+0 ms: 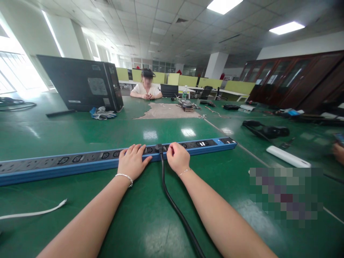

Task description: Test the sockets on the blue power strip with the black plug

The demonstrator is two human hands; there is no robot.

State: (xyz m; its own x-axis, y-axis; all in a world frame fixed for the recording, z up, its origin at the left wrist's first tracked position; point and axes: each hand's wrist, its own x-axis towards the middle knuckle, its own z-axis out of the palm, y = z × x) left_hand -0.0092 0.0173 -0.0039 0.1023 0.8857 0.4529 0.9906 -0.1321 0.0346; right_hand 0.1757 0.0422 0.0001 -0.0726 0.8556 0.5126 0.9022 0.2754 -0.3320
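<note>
A long blue power strip (88, 165) with black sockets lies across the green table. Draped over it is my left hand (132, 162), with its fingers on the socket face and its thumb along the front edge. A black plug (159, 147) sits at a socket between my hands; how deep it is in cannot be told. From the plug a thick black cord (172, 202) runs toward me. Just right of the plug, my right hand (177, 157) is curled into a loose fist over the strip, with nothing visible in it.
A black computer case (88, 86) stands back left, with gloves (103, 113) before it. A white cable (34, 214) lies front left. Right are a white bar-shaped object (288, 156) and a black strapped item (266, 129). Another person (146, 87) sits opposite; a hand (338, 152) shows far right.
</note>
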